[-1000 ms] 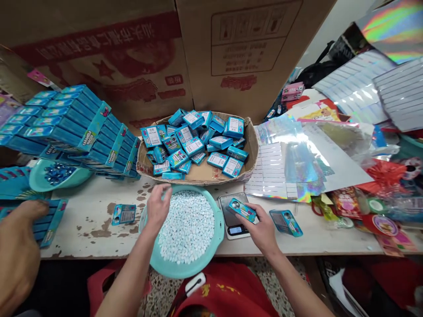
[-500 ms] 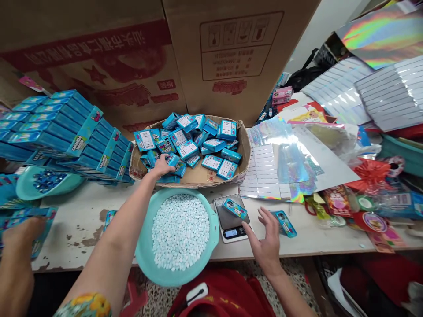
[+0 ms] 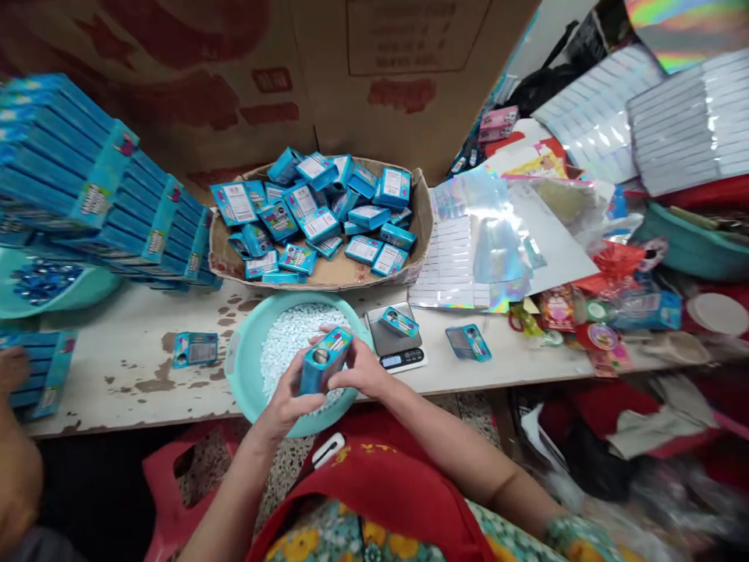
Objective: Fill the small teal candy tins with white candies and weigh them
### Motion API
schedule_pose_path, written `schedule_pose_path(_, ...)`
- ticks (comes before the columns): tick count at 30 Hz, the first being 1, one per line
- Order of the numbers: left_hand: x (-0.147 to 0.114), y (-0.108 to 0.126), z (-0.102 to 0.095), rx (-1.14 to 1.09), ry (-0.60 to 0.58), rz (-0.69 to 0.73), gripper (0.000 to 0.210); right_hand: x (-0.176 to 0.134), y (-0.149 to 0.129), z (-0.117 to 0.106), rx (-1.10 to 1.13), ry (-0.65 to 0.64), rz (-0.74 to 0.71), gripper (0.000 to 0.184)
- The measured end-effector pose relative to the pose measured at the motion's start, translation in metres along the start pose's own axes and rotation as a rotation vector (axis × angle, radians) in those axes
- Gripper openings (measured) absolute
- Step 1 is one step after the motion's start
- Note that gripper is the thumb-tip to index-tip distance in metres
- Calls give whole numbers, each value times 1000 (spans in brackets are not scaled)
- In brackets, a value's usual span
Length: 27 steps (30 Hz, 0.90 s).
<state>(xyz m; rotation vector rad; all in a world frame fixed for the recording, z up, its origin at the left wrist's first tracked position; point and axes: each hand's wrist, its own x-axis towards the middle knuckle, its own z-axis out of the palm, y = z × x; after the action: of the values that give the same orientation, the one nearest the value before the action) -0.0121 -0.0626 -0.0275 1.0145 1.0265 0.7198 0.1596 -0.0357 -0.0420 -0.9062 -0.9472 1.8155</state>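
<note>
Between both hands, over a turquoise basin [image 3: 237, 371] of pale candy pieces [image 3: 286, 332], I hold a small blue candy box [image 3: 323, 359]. My left hand [image 3: 291, 394] grips its left side. My right hand [image 3: 363, 365] closes on its right side, thumb toward the front. A round, silvery spot shows on the box's upper end. To the right of the basin, another blue box [image 3: 400, 321] lies on a small digital scale [image 3: 403, 359]. Behind the basin, a cut-down cardboard box [image 3: 336, 277] holds several blue boxes [image 3: 304, 203].
Stacked blue packs [image 3: 87, 179] tower at the left, above a basin of blue wrapped pieces [image 3: 47, 281]. Another person's hand [image 3: 12, 371] rests by a pack. Flat blue boxes [image 3: 196, 349] lie on the table. Shiny sheets [image 3: 448, 257] and mixed packaging cover the right side.
My left hand has come from the cardboard box to the basin with a blue box. My right hand has moved left from beside the scale to grip it too. The view has shifted.
</note>
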Motion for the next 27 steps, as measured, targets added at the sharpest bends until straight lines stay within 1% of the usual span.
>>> schedule_pose_path(1, -4, -9, -8, -55, -23, -49, 71, -1, 4, 1, -6, 9, 58, 69)
schedule_pose_path(2, -5, -19, -18, -64, -1, -71, 67, -4, 7, 1, -31, 47, 103, 59)
schedule_pose_path(3, -4, -29, -29, -14, 73, -74, 63, -7, 9, 1, -63, 98, 131, 53)
schedule_pose_path(4, 0, -39, -41, 99, 186, -79, 61, -11, 12, 2, -98, 148, 145, 51)
schedule_pose_path(5, 5, -49, -51, 261, 322, -94, 60, -16, 14, 3, -132, 187, 149, 52)
schedule_pose_path(7, 18, -68, -62, 664, 579, -166, 63, -26, 17, 6, -196, 212, 149, 54)
schedule_pose_path(8, 25, -76, -62, 853, 664, -226, 65, -31, 18, 8, -221, 197, 148, 55)
schedule_pose_path(9, 31, -83, -60, 991, 717, -290, 66, -35, 19, 9, -240, 171, 148, 55)
schedule_pose_path(10, 37, -88, -54, 1069, 749, -348, 66, -39, 20, 10, -251, 142, 146, 53)
schedule_pose_path(12, 47, -95, -39, 1107, 774, -417, 62, -45, 21, 10, -262, 119, 136, 49)
schedule_pose_path(14, 56, -96, -23, 1067, 745, -405, 58, -49, 20, 7, -312, 151, 111, 43)
schedule_pose_path(16, 63, -96, -12, 955, 716, -356, 51, -50, 17, 2, -390, 215, 72, 38)
schedule_pose_path(18, 69, -96, -5, 676, 734, -339, 42, -48, 13, -4, -453, 285, 30, 36)
schedule_pose_path(20, 72, -96, -4, 346, 768, -343, 37, -44, 7, -11, -510, 342, -17, 37)
schedule_pose_path(22, 71, -93, -8, 110, 777, -343, 37, -37, 2, -16, -603, 370, -67, 36)
schedule_pose_path(24, 66, -84, -13, -3, 763, -334, 37, -31, -3, -18, -709, 363, -116, 34)
schedule_pose_path(27, 52, -56, -18, -164, 713, -281, 32, -21, -3, -14, -833, 310, -187, 33)
